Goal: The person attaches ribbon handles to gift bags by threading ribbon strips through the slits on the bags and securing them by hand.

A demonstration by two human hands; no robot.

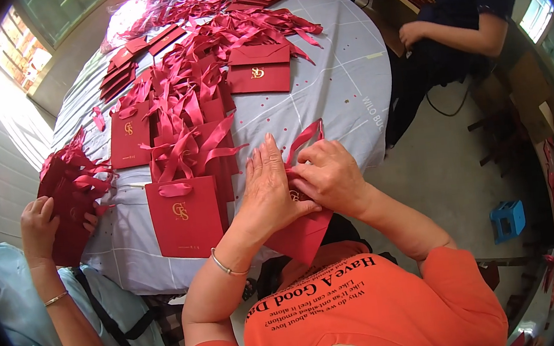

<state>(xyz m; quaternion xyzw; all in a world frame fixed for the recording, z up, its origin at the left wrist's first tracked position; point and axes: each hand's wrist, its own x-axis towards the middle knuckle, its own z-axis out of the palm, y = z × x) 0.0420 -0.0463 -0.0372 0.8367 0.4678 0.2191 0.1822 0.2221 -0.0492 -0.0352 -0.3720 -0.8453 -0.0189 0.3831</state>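
One round table (343, 92) under a pale grey cloth fills the upper middle of the view, and you sit at its near edge in an orange shirt. Strewn across its far and left parts lies a heap of red ribbons (180, 82), tangled among flat red bags. A second, tidier stack of red bags (119, 68) sits toward the far left rim.

Next in size: the finished red gift bag (186, 216) lying flat just left of your left forearm, ribbon handle on top, a gold emblem on its face. Another flat red bag (259, 70) rests farther out, well apart from your hands.

The bag you work on (300, 235) hangs over the table's near edge, its lower corner pointing down toward your chest, mostly covered by your hands. Its ribbon handle (307, 136) loops up just beyond your fingertips.

Your left hand (268, 184) lies flat, fingers extended and together, pressing down on that bag. Your right hand (328, 174) is curled, fingertips pinched at the bag's top edge near the ribbon; what exactly they pinch you cannot tell.

At lower left, another person's hand (39, 221) grips a bundle of red bags (69, 191). Two more people sit at the far side.
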